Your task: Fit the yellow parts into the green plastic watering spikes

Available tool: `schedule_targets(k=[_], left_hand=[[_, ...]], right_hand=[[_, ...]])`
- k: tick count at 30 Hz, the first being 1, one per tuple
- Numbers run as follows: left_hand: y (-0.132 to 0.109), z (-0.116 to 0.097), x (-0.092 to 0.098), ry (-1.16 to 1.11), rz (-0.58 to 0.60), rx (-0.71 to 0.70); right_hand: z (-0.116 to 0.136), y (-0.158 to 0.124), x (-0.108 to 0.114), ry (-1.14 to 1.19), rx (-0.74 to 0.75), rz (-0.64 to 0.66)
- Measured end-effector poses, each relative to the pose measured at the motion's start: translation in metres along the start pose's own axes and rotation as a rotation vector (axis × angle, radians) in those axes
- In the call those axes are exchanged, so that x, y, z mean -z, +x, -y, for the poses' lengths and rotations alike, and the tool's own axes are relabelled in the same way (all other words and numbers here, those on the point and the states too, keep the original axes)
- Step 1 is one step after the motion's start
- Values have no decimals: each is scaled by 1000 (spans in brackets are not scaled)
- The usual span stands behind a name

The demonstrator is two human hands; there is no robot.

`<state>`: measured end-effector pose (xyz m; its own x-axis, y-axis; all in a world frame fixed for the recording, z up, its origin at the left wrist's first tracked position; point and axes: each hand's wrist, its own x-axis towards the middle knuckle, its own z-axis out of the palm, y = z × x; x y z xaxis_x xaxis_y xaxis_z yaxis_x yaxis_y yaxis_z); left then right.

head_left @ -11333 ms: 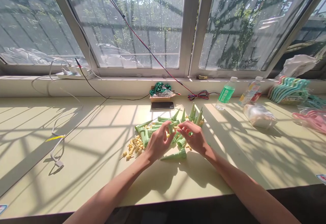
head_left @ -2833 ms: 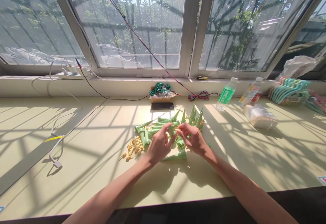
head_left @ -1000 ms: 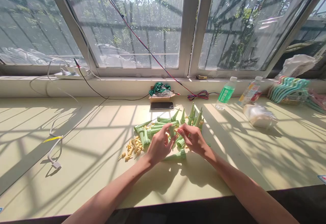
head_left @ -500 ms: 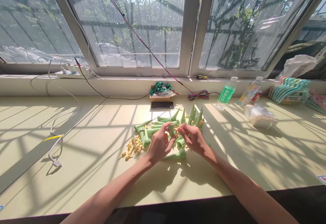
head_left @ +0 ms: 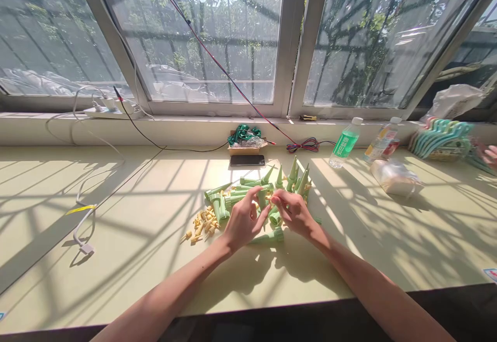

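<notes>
My left hand [head_left: 243,220] is closed in a pinch on a green plastic cone [head_left: 263,197], held just above the pale table [head_left: 135,238]. My right hand [head_left: 295,212] is closed too, its fingertips meeting the cone's end on a small yellow piece too small to make out clearly. Under and behind both hands lies a heap of green cones [head_left: 236,194]; some stand upright [head_left: 297,176] at the back right. One cone [head_left: 267,237] lies alone near my wrists. Small yellow plugs [head_left: 204,223] are scattered to the left.
A black phone [head_left: 247,160] and a small box with green ties [head_left: 244,142] sit behind the heap. Two bottles [head_left: 344,142] and a plastic bag [head_left: 394,176] are at right, coloured hangers [head_left: 440,137] beyond. White cables [head_left: 83,217] trail at left. Another person's hand [head_left: 490,155] shows at the far right edge.
My hands have stayed in the same spot, fingers working slightly at the cone. Another person's hand has appeared at the far right edge.
</notes>
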<state>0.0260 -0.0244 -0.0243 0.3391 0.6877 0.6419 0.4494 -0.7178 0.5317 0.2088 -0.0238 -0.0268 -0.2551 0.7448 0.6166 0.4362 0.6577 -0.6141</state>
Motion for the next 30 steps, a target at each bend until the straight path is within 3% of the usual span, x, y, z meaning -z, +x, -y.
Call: schedule_targets(k=[11,23,30], left_hand=[[0,1,0,27,8,-9],[3,-9,3,-163,29,171],[1,-6,3,-55,25,79]], right_hand=[[6,0,1,-8,-60,-2],[7,1,1,32,-157,25],[8,1,0,37,-95,41]])
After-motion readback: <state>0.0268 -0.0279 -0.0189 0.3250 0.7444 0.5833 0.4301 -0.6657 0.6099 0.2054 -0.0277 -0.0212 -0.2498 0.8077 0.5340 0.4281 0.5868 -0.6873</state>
